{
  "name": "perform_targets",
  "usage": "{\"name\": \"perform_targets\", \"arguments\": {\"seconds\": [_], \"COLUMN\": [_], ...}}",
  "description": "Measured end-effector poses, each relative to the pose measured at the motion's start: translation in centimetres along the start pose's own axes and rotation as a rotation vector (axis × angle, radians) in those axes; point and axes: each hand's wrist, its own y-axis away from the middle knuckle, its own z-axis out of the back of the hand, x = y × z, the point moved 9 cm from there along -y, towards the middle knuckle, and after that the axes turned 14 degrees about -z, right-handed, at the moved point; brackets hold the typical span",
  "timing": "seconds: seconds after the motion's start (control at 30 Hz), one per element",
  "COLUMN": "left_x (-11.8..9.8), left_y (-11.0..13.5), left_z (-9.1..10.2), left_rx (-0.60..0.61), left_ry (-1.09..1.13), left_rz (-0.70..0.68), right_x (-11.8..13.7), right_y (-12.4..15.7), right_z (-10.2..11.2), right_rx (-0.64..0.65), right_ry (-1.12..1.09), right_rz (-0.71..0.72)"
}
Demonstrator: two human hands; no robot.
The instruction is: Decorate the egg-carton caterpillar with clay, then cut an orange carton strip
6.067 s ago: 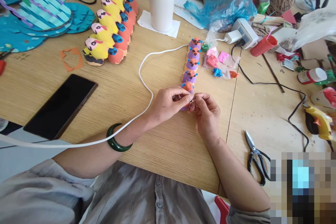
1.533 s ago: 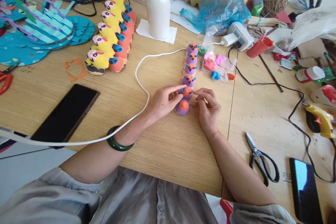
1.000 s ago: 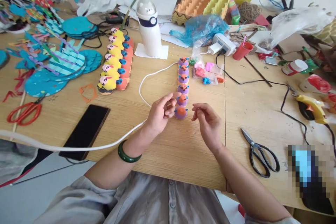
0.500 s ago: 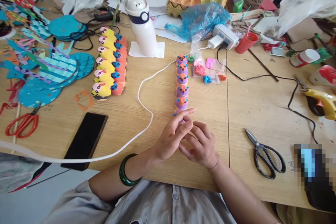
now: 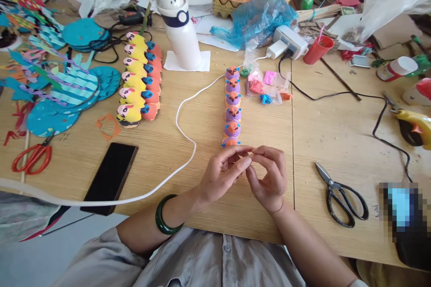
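Note:
My left hand [image 5: 224,172] and my right hand [image 5: 269,175] meet fingertip to fingertip over the table, just in front of a strip of painted egg carton [image 5: 232,114]. Its purple and orange cups carry small blue and dark bits, like little faces. Both hands are closed in a pinch; whatever lies between the fingertips is too small to make out. Bags of coloured modelling clay [image 5: 257,85], pink, blue, green and orange, lie right of the strip's far end. A yellow and orange egg-carton piece [image 5: 139,78] with similar faces rests further left.
Black-handled scissors [image 5: 341,197] lie to the right, red-handled scissors [image 5: 33,157] to the left. A dark phone [image 5: 111,177] sits by the front edge, with a white cable [image 5: 178,166] running past it. A white bottle [image 5: 182,31] stands behind; a power strip [image 5: 289,42] is at the back.
My right hand has shifted slightly right and turned, its fingers now pinching against the left fingertips. My left index finger has bent in from its stretched position.

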Motion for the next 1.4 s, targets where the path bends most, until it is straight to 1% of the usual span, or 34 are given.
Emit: {"name": "perform_targets", "arguments": {"seconds": [0.1,0.23,0.4,0.53,0.67,0.8,0.87,0.93,1.0,1.07,1.13,1.27,1.4], "left_x": [0.8,0.9,0.7,0.8,0.6,0.3,0.0,-0.4,-0.6,-0.5,-0.2,0.1,0.1], "left_y": [-0.2,-0.6,-0.8,-0.8,-0.9,-1.0,-1.0,-1.1,-1.2,-1.3,-1.3,-1.2,-1.2], "left_z": [-0.1,0.5,0.6,1.0,1.3,1.2,1.1,1.2,1.4,1.6,1.7,1.6,1.2], "left_rx": [0.030,0.032,0.051,0.026,0.015,0.005,-0.008,-0.025,-0.040,-0.052,-0.056,-0.052,-0.036], "left_ry": [0.029,0.003,-0.011,-0.067,-0.106,-0.072,-0.040,-0.031,-0.045,-0.053,-0.048,-0.022,0.024], "left_rz": [0.092,0.108,0.077,0.063,0.051,0.054,0.033,-0.017,-0.054,-0.058,-0.047,-0.017,-0.006], "right_x": [-0.7,-1.0,-1.6,-2.2,-2.1,-2.1,-2.3,-2.4,-2.6,-2.7,-2.5,-1.5,-1.4], "right_y": [-0.3,-0.4,-0.3,-0.2,-0.3,-0.4,-0.4,-0.3,-0.2,-0.1,-0.2,-0.5,-0.7], "right_z": [0.1,-0.1,-0.3,-0.6,-0.6,-0.5,-0.4,-0.4,-0.5,-0.7,-0.8,-0.3,0.1], "right_rx": [0.032,0.062,0.081,0.119,0.121,0.119,0.107,0.100,0.114,0.139,0.149,0.097,0.065], "right_ry": [-0.045,-0.057,-0.106,-0.200,-0.160,-0.162,-0.170,-0.167,-0.177,-0.193,-0.175,-0.074,-0.066], "right_rz": [-0.034,-0.027,-0.072,-0.125,-0.110,-0.122,-0.138,-0.144,-0.160,-0.171,-0.144,-0.034,-0.013]}}
